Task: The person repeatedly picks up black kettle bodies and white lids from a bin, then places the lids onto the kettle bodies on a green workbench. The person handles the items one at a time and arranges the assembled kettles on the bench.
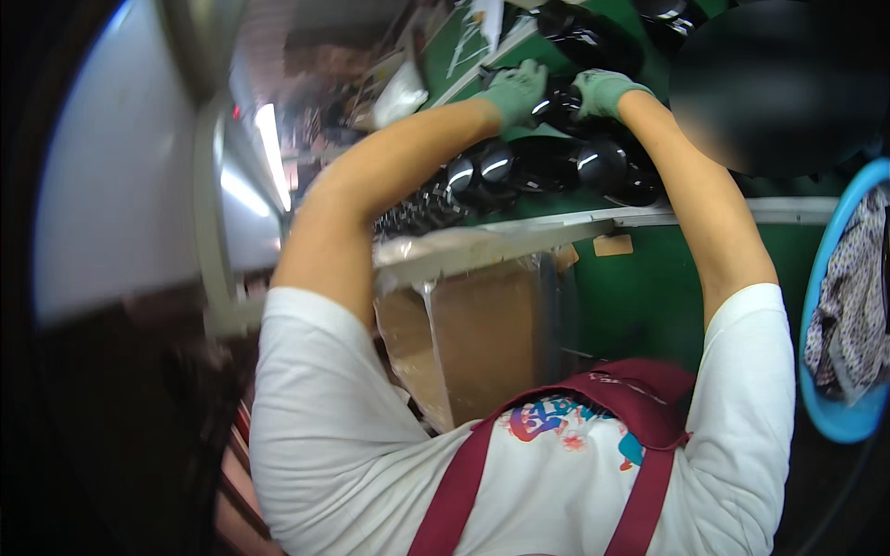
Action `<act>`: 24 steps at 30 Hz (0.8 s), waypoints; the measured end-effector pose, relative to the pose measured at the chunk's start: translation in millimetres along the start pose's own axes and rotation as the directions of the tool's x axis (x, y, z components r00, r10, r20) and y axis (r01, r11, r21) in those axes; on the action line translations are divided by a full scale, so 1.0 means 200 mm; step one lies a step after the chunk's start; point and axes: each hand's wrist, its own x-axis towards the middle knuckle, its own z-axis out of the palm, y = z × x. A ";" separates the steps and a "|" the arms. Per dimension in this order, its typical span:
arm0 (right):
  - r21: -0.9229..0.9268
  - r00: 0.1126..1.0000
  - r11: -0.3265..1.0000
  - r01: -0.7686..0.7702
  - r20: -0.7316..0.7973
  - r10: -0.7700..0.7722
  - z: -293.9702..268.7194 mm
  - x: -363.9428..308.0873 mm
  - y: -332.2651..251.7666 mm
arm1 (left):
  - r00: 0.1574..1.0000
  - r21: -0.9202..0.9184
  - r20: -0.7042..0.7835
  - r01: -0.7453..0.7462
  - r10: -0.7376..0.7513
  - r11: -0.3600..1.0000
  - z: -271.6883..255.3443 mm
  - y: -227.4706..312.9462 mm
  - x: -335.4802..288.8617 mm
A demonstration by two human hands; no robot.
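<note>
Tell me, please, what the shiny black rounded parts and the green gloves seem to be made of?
The shiny black rounded parts look like glossy moulded plastic, or perhaps lacquered metal: sharp white light reflections sit on smooth curves. The green gloves, on the left hand and the right hand, look like matte knitted fabric, without shine.

A dark blurred patch (779, 88) hides the upper right, and the blue basin (834, 408) is cut off by the right edge.

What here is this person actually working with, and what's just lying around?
In use: left hand and right hand, both in green gloves, gripping one glossy black part; row of similar black parts.
Lying about: cardboard box; blue tub holding patterned cloth.
</note>
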 end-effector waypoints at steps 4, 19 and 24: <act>-0.102 0.961 0.977 -0.185 -0.225 0.159 0.08 0.03 -0.13 | 0.985 -0.080 -0.019 0.169 -0.171 0.982 -0.26 0.30 -0.16; 0.938 0.974 0.287 -0.195 0.150 0.172 1.44 -1.28 -0.87 | -0.144 -0.483 0.037 0.864 -0.989 -0.144 1.27 0.78 -3.05; 0.889 0.900 0.165 -0.427 0.400 0.173 1.71 -1.03 -1.10 | -0.211 -0.366 0.618 0.775 -0.757 -0.515 2.28 1.10 -3.41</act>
